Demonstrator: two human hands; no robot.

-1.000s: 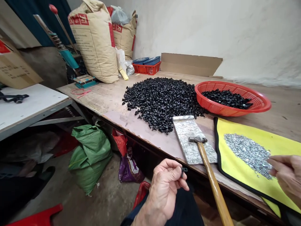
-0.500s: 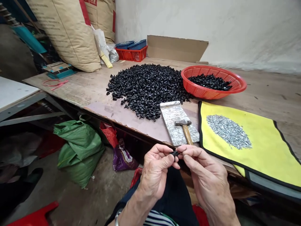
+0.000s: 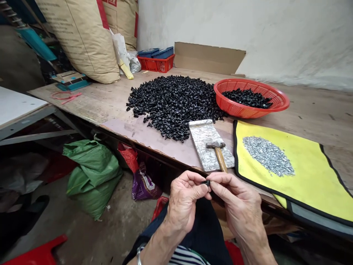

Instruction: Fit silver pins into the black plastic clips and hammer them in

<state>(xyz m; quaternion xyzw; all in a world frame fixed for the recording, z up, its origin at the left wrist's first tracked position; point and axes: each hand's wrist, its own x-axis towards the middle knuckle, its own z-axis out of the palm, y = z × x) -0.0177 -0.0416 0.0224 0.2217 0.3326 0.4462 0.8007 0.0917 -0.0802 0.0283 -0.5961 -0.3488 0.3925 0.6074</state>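
Left hand (image 3: 186, 204) and right hand (image 3: 237, 202) together, pinching small black plastic part (image 3: 206, 183) just off table edge (image 3: 154, 147). Hammer (image 3: 219, 156) on scrap metal plate (image 3: 204, 141) nearby, black parts heap (image 3: 173, 106) beyond. Paper sack (image 3: 82, 40) print unreadable, sorry.

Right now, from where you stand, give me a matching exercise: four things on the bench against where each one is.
Things:
1. hammer
2. silver metal bits
3. small black piece
4. smaller batch of black pieces

Places:
A. in the red plastic basket
B. pinched between left hand and right hand
C. on the scuffed metal plate
D. on the yellow mat

Pairs: 1-C, 2-D, 3-B, 4-A
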